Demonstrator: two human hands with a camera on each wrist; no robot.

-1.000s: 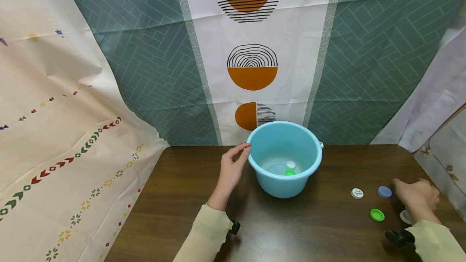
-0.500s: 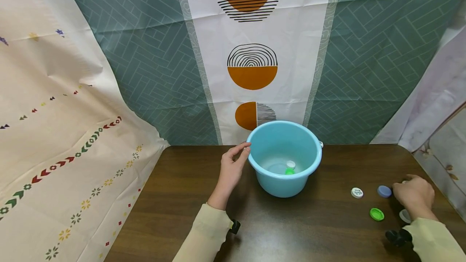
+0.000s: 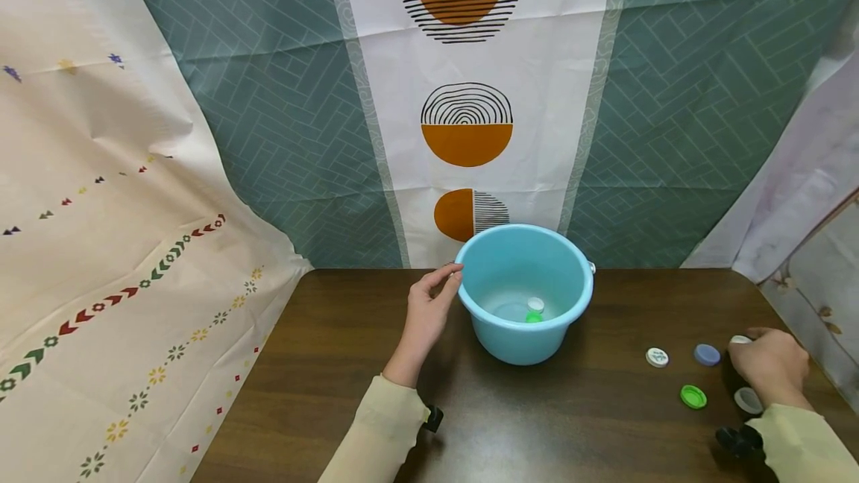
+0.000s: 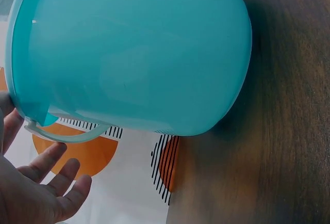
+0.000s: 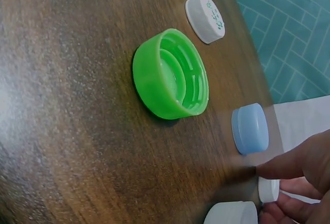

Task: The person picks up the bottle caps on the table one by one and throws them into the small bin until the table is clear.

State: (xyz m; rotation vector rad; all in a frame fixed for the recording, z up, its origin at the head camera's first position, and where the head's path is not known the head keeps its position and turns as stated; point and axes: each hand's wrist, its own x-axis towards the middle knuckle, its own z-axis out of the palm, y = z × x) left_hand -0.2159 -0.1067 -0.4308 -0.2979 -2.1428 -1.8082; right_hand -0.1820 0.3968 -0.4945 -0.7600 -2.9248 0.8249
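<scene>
My left hand [image 3: 429, 308] pinches the rim of a light blue plastic bucket [image 3: 526, 345] with thumb and index finger. In the left wrist view its other fingers spread beside the bucket's handle [image 4: 69, 136]. Inside the bucket lie a white bottle cap [image 3: 535, 305] and a green one [image 3: 533, 317]. At the table's right side, my right hand [image 3: 772, 364] grips a small white bottle cap [image 5: 268, 189] between thumb and fingers, low over the wood. A blue bottle cap [image 5: 251, 128] sits just beyond the thumb, and a greyish-white cap [image 3: 748, 400] lies near the wrist.
An upturned green cap [image 3: 693, 396] and a white cap with a printed pattern [image 3: 657, 357] lie between the bucket and my right hand. The brown wooden table [image 3: 570, 431] ends at a patterned cloth backdrop [image 3: 322, 133]. More cloth hangs at both sides.
My right hand has shifted slightly at the right of the table, and a white cap now shows at its fingertips. The left hand and the bucket hold still.
</scene>
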